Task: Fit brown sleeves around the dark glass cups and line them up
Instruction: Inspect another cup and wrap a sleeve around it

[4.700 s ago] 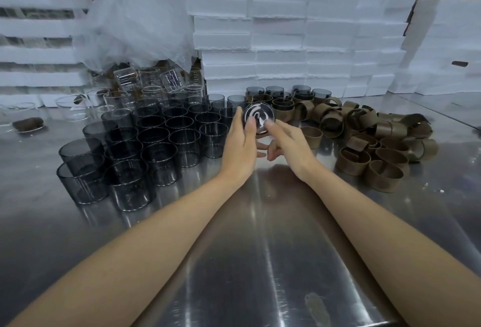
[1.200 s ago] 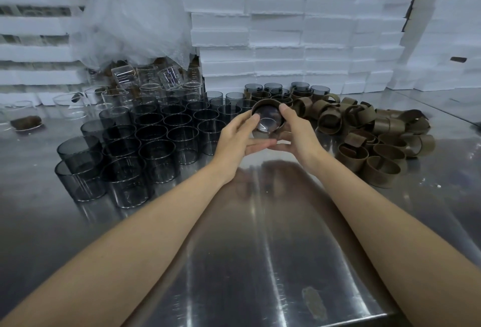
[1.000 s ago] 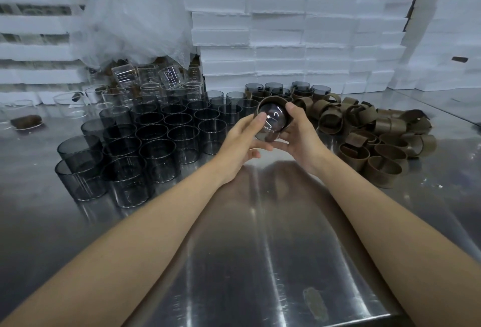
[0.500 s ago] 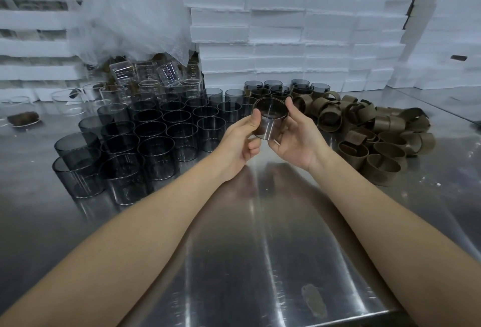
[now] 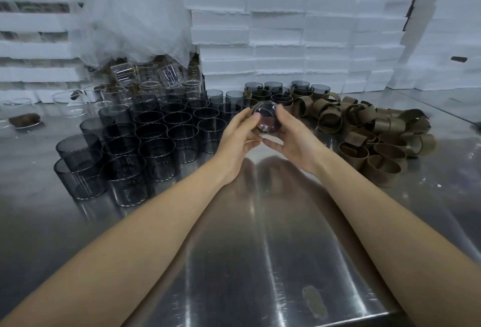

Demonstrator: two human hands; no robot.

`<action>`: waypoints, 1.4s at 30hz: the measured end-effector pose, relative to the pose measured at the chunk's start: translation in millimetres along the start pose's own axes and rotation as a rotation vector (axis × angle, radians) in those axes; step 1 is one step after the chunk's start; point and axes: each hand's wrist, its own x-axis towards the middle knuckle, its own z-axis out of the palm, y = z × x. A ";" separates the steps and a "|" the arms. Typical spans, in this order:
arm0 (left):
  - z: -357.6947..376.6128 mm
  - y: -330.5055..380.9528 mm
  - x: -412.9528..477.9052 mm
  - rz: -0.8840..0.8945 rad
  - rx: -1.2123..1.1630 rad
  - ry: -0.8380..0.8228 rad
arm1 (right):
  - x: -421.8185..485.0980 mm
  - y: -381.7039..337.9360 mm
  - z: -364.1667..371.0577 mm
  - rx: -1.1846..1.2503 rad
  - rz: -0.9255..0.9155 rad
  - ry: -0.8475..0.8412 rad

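Observation:
Both hands hold one dark glass cup (image 5: 266,118) above the steel table (image 5: 260,235), tilted so its round end faces me. My left hand (image 5: 240,135) grips its left side with fingers and thumb. My right hand (image 5: 291,132) curls round its right side. A brown sleeve on this cup is hard to make out under the fingers. Several bare dark cups (image 5: 153,139) stand in rows to the left. A heap of loose brown sleeves (image 5: 369,131) lies to the right. Several sleeved cups (image 5: 281,92) stand in a line behind the hands.
White foam boxes (image 5: 286,27) are stacked along the back. A crumpled plastic sheet (image 5: 135,9) hangs over clear glass beakers (image 5: 145,84) at the back left. A small brown object (image 5: 24,120) lies at the far left. Bare steel stretches from the hands toward me.
The cup was held upright half a second ago; it is now tipped with its round end toward me and held slightly lower. Both hands keep their grip on it.

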 end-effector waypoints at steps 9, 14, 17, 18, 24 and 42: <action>0.6 -3.8 -6.0 0.228 0.279 0.007 | 1.8 12.0 -2.2 -0.380 -0.410 0.129; 2.2 -4.9 -6.2 0.302 0.261 0.086 | 4.8 12.9 3.4 -0.485 -0.486 0.157; 2.9 -4.8 -5.6 0.315 0.267 0.098 | 4.0 12.4 2.8 -0.543 -0.493 0.181; 2.9 -5.1 -5.1 0.318 0.270 0.097 | 3.7 12.4 1.9 -0.563 -0.492 0.188; 1.0 -7.8 -3.8 0.314 0.304 0.080 | 1.4 10.8 -0.1 -0.650 -0.483 0.181; -0.2 -5.3 -7.0 0.262 0.460 0.087 | -0.2 12.7 -2.8 -0.719 -0.430 0.159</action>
